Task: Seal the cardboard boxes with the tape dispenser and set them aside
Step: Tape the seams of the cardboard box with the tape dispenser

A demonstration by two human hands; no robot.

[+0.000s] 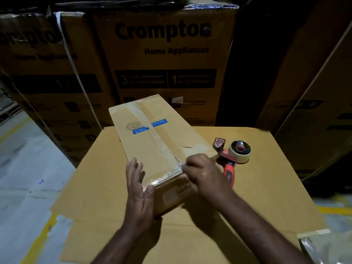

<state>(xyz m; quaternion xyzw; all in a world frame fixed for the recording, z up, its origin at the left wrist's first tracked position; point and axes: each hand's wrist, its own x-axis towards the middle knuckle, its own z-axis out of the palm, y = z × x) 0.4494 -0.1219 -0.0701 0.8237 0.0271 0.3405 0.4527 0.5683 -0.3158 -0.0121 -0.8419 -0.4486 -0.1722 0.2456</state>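
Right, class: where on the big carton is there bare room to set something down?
Bare: on the big carton, the strip left of the small box, and the right side nearer than the tape dispenser. Crowded: by the right hand, between them.

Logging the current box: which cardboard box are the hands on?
The small oblong brown cardboard box with blue stickers, lying on the large plain carton; the tall printed Crompton cartons stand behind, untouched.
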